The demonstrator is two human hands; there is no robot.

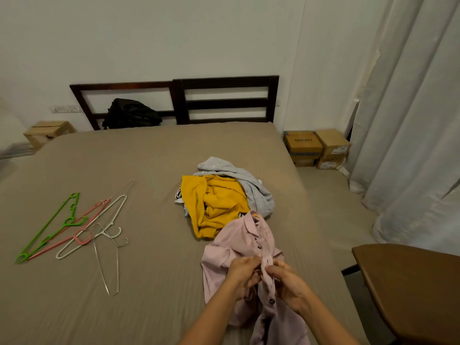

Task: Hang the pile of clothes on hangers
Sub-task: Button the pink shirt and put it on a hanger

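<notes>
Both hands are working at the front of a pink shirt (249, 235), which is lying on the bed (149, 282) near its close edge. The left hand (242, 272) is pinching the shirt's button strip with curled fingers, and the right hand (286, 280) is pinching the same strip just beside it, so the fingertips of the two hands are almost meeting. Dark buttons are showing along the strip above and below the hands. The shirt's lower part is trailing toward the person, and its collar end is touching the pile behind it.

To the right, a brown table (410, 282) is standing beside the bed. To the left, well apart from the shirt, the hangers are lying loose and overlapping: a wire hanger (109, 265) nearest, then a white hanger (99, 225), a pink hanger (67, 237) and a green hanger (49, 227).

Just behind the shirt, the pile is sitting mid-bed: a yellow garment (216, 202) is resting on top, with a grey garment (256, 188) bunched behind and to its right.

Farther back, a black bag (132, 113) is leaning against the dark headboard (224, 100). Boxes (316, 148) are sitting on the floor at the right, next to a pale curtain (410, 120).
</notes>
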